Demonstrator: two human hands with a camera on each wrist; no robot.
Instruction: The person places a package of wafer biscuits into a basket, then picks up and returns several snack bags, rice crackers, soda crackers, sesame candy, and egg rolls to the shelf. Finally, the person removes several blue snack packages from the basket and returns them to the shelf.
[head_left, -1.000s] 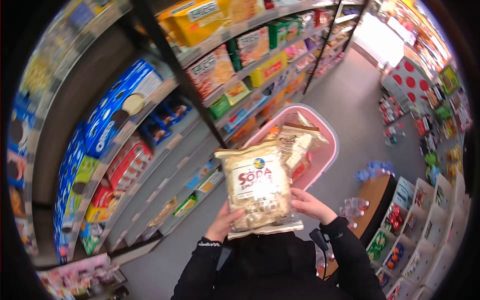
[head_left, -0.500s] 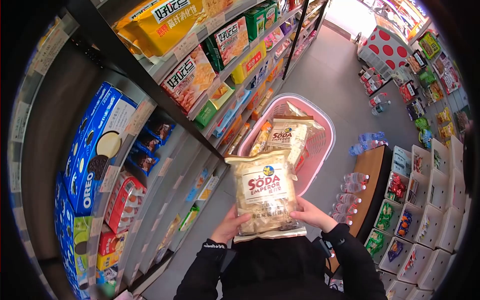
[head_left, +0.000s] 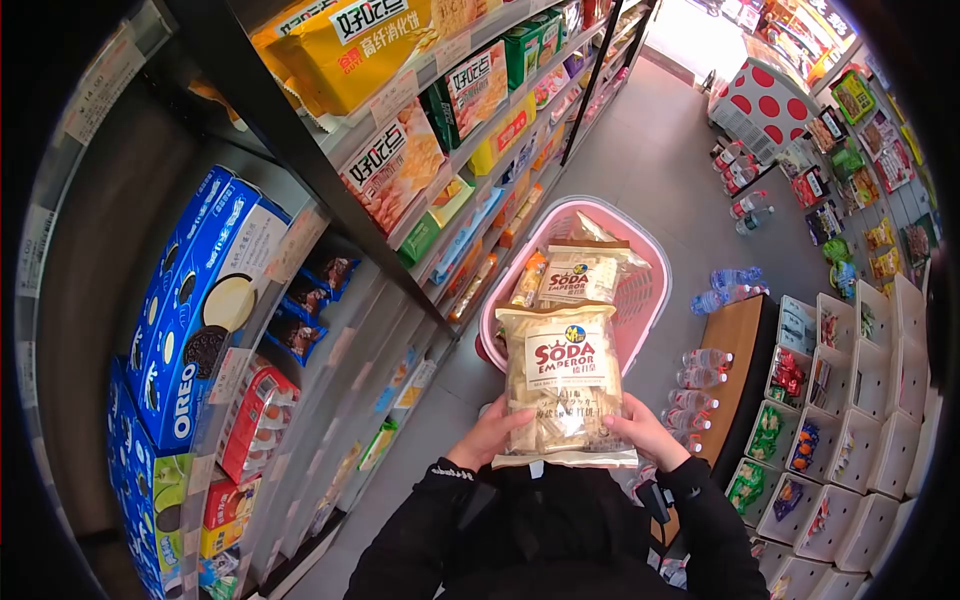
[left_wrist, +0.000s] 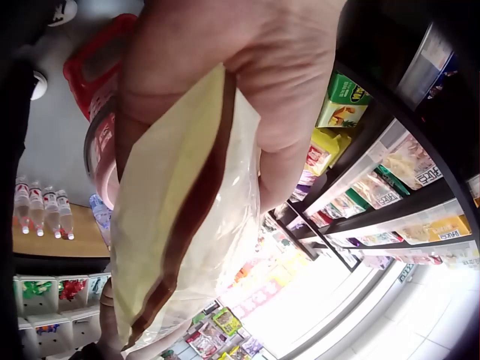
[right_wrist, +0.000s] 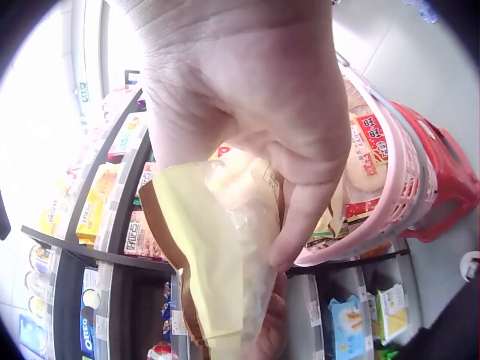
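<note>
Both hands hold a clear bag of Soda Emperor crackers (head_left: 563, 385) upright in front of my chest. My left hand (head_left: 487, 436) grips its lower left edge and my right hand (head_left: 647, 431) grips its lower right edge. In the left wrist view the fingers of the left hand (left_wrist: 247, 82) curl round the bag (left_wrist: 176, 217). From the right wrist camera, the right hand (right_wrist: 255, 97) wraps the bag's sealed end (right_wrist: 217, 262). Just beyond the bag a pink shopping basket (head_left: 648, 262) stands on a red stool, holding another Soda Emperor bag (head_left: 578, 280) and other snacks.
Snack shelves (head_left: 330, 210) run along the left, with blue Oreo boxes (head_left: 200, 300) and yellow cracker packs (head_left: 345, 45). A low wooden stand (head_left: 735, 350) with water bottles (head_left: 700, 380) sits to the right, beside white bins of sweets (head_left: 850, 420). Grey aisle floor (head_left: 660, 160) stretches ahead.
The cracker bag has shifted right and down toward my chest, now overlapping the basket's near rim. The view has tilted, bringing the shelves and basket closer.
</note>
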